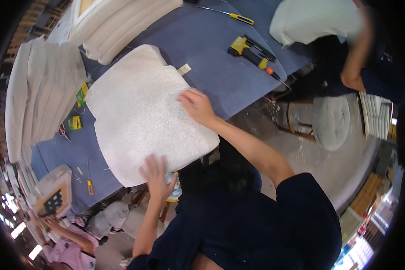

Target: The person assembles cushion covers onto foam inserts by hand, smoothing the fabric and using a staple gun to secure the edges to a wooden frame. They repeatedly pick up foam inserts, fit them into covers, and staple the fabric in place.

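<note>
A white, fabric-covered seat cushion (130,103) with notched corners lies on the blue-covered table (211,49) in front of me. A small pale tag (184,69) sticks out at its far right edge. My right hand (196,106) rests on the cushion's right side, fingers loosely bent and nothing visible in them. At the near edge, my left hand (155,176) has its fingers spread against the cushion, slightly blurred by motion.
A yellow-and-black staple gun (252,51) and a long screwdriver (242,19) lie beyond the cushion. Stacked pale cushions (45,85) stand at left, near small yellow boxes (75,122) and another screwdriver (90,186). Co-workers handle padded pieces at far right and lower left.
</note>
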